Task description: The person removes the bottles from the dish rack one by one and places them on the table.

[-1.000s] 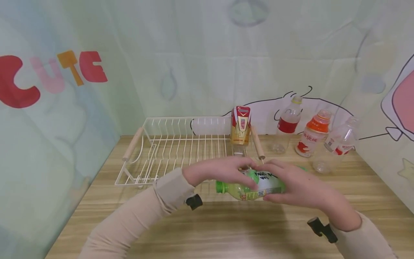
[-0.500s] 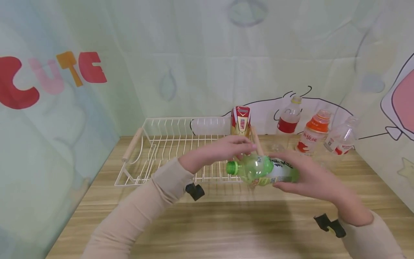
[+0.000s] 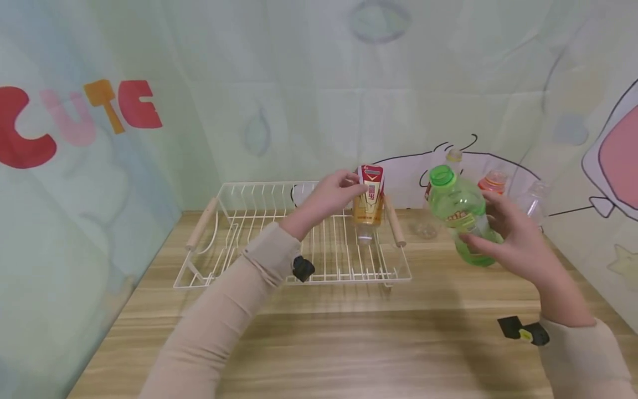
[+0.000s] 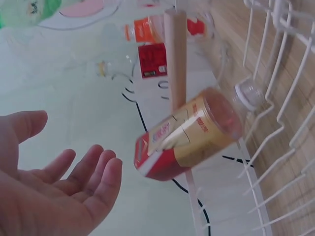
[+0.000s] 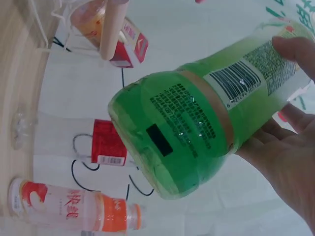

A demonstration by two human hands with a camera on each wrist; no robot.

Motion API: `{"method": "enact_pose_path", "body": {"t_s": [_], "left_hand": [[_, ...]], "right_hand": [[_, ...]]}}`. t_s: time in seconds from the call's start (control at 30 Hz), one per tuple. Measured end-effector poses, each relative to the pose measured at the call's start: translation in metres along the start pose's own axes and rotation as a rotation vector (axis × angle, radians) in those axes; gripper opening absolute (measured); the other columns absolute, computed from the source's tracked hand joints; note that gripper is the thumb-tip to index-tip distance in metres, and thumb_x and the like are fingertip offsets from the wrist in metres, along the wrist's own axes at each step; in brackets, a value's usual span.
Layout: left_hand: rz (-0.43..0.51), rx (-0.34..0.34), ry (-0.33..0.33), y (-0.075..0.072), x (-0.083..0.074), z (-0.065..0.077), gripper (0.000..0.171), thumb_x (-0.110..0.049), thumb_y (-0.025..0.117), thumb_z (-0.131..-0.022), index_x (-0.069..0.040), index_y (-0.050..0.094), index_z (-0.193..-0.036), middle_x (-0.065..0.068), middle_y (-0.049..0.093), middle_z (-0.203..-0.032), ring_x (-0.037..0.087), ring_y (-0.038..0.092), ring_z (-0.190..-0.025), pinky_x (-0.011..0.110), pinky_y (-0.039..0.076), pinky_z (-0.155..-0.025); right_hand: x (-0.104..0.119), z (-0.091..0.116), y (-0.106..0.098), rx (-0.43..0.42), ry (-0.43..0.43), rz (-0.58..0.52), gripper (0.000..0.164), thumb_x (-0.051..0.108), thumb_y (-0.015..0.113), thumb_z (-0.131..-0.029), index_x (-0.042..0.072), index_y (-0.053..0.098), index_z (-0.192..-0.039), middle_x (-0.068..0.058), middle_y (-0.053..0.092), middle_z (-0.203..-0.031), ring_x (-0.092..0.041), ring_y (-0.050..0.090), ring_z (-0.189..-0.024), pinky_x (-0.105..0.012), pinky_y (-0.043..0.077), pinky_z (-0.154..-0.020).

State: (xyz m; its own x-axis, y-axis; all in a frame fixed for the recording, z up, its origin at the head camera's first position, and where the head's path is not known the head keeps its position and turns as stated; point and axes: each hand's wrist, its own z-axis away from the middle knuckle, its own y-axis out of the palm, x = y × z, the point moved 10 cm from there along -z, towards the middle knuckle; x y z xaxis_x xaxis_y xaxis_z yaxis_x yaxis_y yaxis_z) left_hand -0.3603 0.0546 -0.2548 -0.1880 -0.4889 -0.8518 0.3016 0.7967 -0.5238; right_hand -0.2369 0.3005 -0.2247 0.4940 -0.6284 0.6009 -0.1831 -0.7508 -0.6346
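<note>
My right hand [image 3: 518, 244] grips a green plastic bottle [image 3: 458, 208] around its label. The bottle is tilted, its uncapped green mouth up and to the left, its base down in the right wrist view. My left hand [image 3: 329, 197] is over the right part of the white wire dish rack [image 3: 294, 280], fingers loosely spread. Close to those fingers, a red and gold bottle [image 3: 369, 202] stands upside down in the rack, neck lowest. In the left wrist view a gap shows between the left fingertips [image 4: 114, 169] and this bottle.
Behind the green bottle stand a clear bottle with a yellow neck ring [image 3: 454, 156], an orange-topped bottle [image 3: 493, 182] and another clear bottle [image 3: 535, 199], partly hidden. The rack has wooden handles [image 3: 394, 221]. A printed curtain [image 3: 319, 111] hangs behind the wooden table [image 3: 319, 343].
The green bottle has gone from lying sideways between both hands to tilted mouth-up, farther right, in the right hand alone. My left hand has left it and moved up and left beside the upside-down bottle.
</note>
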Motion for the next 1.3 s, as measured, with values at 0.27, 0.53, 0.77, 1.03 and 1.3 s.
{"method": "enact_pose_path", "body": {"t_s": [0.27,0.53,0.77,1.03,1.3], "left_hand": [[0.026,-0.103,-0.076,-0.016,0.021,-0.023,0.051,-0.038,0.057,-0.095,-0.009,0.048,-0.136,0.013,0.053,-0.133,0.028,0.053,-0.12,0.044,0.046,-0.098],[0.092,-0.147,-0.123,-0.017,0.035,-0.04,0.058,-0.037,0.06,-0.094,-0.008,0.042,-0.141,0.014,0.05,-0.137,0.029,0.051,-0.122,0.045,0.045,-0.098],[0.143,-0.147,-0.166,-0.005,0.052,-0.054,0.065,-0.034,0.063,-0.092,-0.006,0.035,-0.144,0.015,0.042,-0.145,0.029,0.044,-0.13,0.044,0.04,-0.106],[0.171,-0.1,-0.227,0.011,0.065,-0.062,0.074,-0.036,0.065,-0.09,-0.007,0.029,-0.147,0.015,0.035,-0.15,0.03,0.035,-0.137,0.046,0.032,-0.111],[0.156,-0.017,-0.285,0.026,0.076,-0.064,0.077,-0.038,0.065,-0.09,-0.007,0.025,-0.149,0.015,0.032,-0.152,0.032,0.034,-0.138,0.048,0.032,-0.111]], "right_hand": [[-0.041,0.004,-0.011,-0.118,0.225,-0.021,0.082,0.003,0.071,-0.084,0.025,0.028,-0.15,-0.005,0.048,-0.134,-0.022,0.043,-0.132,-0.037,0.039,-0.106],[-0.069,0.008,-0.014,-0.268,0.355,-0.056,0.076,0.011,0.069,-0.088,0.027,0.026,-0.149,-0.017,0.045,-0.138,-0.031,0.044,-0.132,-0.047,0.038,-0.107],[-0.091,0.014,-0.003,-0.306,0.414,-0.117,0.077,0.015,0.066,-0.09,0.021,0.017,-0.15,-0.017,0.039,-0.138,-0.036,0.043,-0.132,-0.052,0.037,-0.106],[-0.112,0.019,0.007,-0.296,0.47,-0.142,0.074,0.014,0.065,-0.091,0.015,0.018,-0.148,-0.018,0.038,-0.138,-0.037,0.043,-0.129,-0.053,0.039,-0.105],[-0.132,0.023,0.018,-0.234,0.526,-0.181,0.077,0.018,0.063,-0.092,0.006,0.011,-0.148,-0.025,0.029,-0.145,-0.045,0.034,-0.135,-0.056,0.033,-0.107]]}}
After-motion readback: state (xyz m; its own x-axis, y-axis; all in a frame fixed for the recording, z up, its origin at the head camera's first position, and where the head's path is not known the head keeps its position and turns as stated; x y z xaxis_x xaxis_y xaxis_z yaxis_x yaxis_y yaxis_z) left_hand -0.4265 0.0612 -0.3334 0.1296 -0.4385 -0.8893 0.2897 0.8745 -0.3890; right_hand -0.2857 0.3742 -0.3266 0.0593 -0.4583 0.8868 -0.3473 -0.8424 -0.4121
